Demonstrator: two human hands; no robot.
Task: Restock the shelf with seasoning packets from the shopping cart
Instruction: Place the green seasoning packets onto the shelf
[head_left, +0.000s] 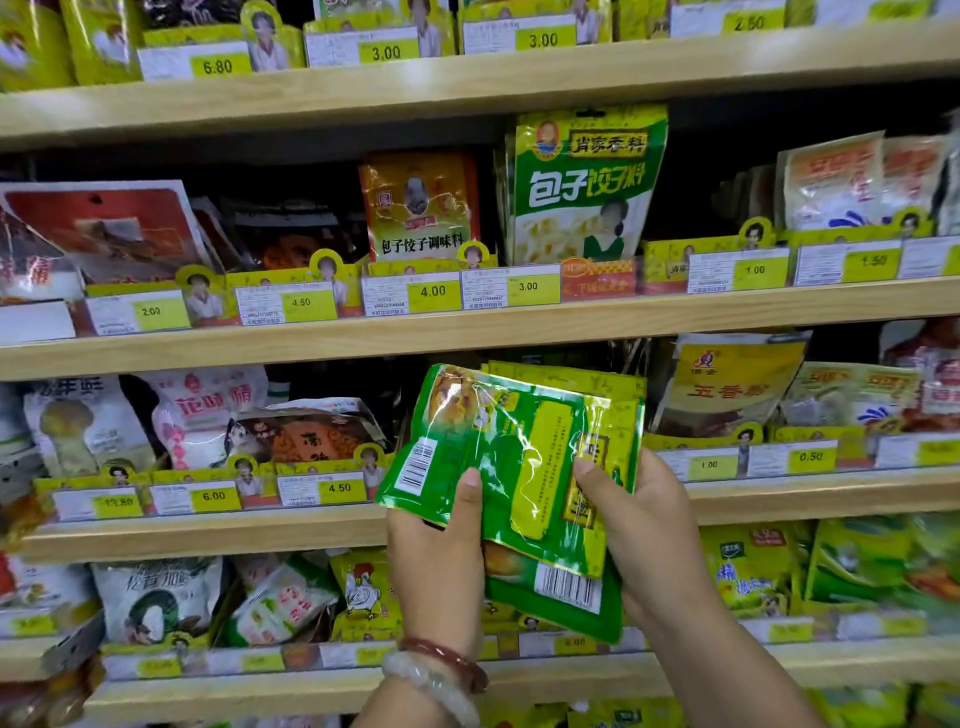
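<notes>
1. Green packets (511, 467), a small stack of glossy foil ones, sit in both your hands in front of the third shelf (270, 535) from the top.
2. Your left hand (436, 561) grips the stack at its lower left, thumb pressed flat on the top packet's face just below a barcode, fingers curled behind.
3. Your right hand (649, 525) grips the right edge, thumb on the front beside a yellow panel, fingers wrapped out of sight behind the stack.
4. The top packet is tilted, its upper corner leaning left; a lower packet sticks out beneath with a second barcode showing.
5. Your left wrist carries two bangles (441, 673), one reddish, one pale.
6. Behind the stack, the shelf slot looks dark; what stands in it cannot be made out.
7. One shelf up, a tall green-and-white pouch (584, 187) stands upright above a 3.00 tag (527, 287).
8. Yellow price tags line every shelf edge.
</notes>
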